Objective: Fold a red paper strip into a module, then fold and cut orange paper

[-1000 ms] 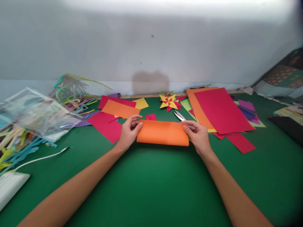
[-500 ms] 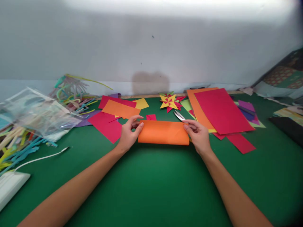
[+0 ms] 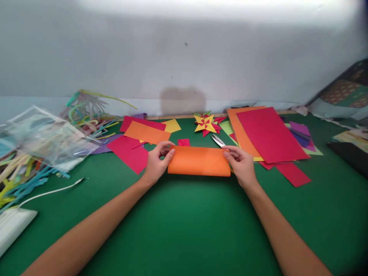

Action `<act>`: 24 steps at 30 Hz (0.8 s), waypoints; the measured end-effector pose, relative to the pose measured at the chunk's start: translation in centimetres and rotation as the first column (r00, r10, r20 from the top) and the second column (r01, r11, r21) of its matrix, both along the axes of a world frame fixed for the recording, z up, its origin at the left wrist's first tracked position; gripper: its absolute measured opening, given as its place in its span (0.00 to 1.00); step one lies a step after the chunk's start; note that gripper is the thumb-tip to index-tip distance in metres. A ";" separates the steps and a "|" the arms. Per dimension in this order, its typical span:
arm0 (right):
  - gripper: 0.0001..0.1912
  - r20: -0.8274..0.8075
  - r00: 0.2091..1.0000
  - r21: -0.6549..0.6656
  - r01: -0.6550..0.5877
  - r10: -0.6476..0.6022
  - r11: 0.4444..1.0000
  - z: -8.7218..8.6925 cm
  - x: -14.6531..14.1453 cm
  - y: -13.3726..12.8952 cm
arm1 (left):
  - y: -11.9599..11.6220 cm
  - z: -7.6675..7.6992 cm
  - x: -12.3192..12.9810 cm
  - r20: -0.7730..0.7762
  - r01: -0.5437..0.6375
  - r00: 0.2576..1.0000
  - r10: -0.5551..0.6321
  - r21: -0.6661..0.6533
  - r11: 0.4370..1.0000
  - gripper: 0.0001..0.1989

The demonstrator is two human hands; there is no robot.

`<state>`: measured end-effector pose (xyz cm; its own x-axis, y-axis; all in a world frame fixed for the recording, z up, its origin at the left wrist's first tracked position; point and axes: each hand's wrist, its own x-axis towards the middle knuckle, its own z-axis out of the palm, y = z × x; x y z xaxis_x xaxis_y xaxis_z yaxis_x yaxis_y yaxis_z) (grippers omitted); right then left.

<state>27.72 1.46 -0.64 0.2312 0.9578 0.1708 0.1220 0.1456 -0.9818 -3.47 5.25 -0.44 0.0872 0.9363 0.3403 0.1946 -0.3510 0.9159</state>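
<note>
A sheet of orange paper (image 3: 199, 161) is bent over on itself, its rounded fold facing me, above the green tabletop. My left hand (image 3: 158, 161) pinches its upper left corner between thumb and fingers. At the upper right corner, my right hand (image 3: 240, 163) grips it the same way. Just behind the sheet lie scissors (image 3: 217, 140), with only the blades showing and the rest hidden. A small red paper piece (image 3: 184, 142) rests behind the sheet's left half. Farther back is a folded paper star (image 3: 204, 123) in yellow and red.
Loose red paper (image 3: 129, 153) and an orange sheet (image 3: 148, 132) lie at left, beside pipe cleaners (image 3: 89, 107) and a clear plastic bag (image 3: 48, 134). A large red sheet (image 3: 270, 134) tops a stack at right. A white power strip (image 3: 17, 226) with a cable sits front left.
</note>
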 end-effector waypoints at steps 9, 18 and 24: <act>0.14 0.006 1.000 0.000 -0.005 0.005 1.000 -0.1 0.1 0.0 | 0.0 0.1 0.2 0.028 0.000 1.000 0.000 -0.005 1.000 0.12; 0.14 0.004 1.000 -0.008 -0.009 0.009 1.000 -0.1 0.2 0.0 | 0.1 -0.1 0.0 0.022 0.010 1.000 -0.010 -0.010 1.000 0.10; 0.15 0.009 1.000 -0.005 -0.012 0.012 1.000 0.0 0.1 0.0 | 0.0 0.2 0.1 0.028 -0.004 1.000 0.004 -0.018 1.000 0.14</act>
